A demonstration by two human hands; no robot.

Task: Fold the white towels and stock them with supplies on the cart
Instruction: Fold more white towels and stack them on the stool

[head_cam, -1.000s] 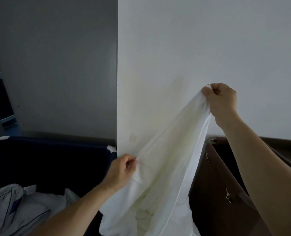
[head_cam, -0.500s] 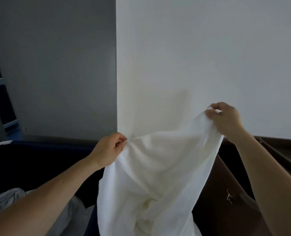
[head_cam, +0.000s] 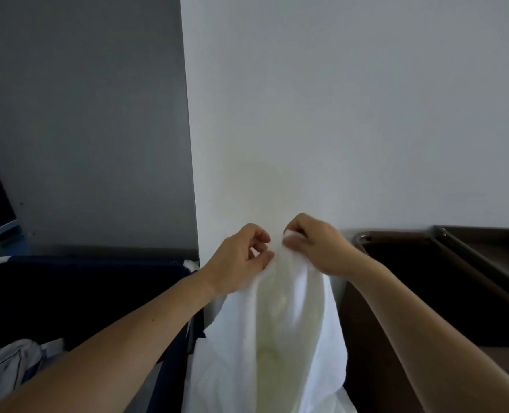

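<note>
A white towel (head_cam: 277, 332) hangs in front of me, doubled over so its two halves droop side by side. My right hand (head_cam: 315, 242) pinches its top edge between thumb and fingers. My left hand (head_cam: 241, 257) is right beside it, fingers curled at the same bunched top edge and pinching the cloth. The two hands almost touch above the towel. The towel's lower end runs out of the frame at the bottom.
A dark navy laundry bin (head_cam: 77, 296) stands at the left with crumpled white and blue-trimmed linen (head_cam: 5, 371) inside. A dark brown cart (head_cam: 444, 281) with a metal rim stands at the right. A white wall corner (head_cam: 190, 144) rises straight ahead.
My hands were spread apart with the towel stretched between them. They have come together and lowered, so the towel now hangs doubled.
</note>
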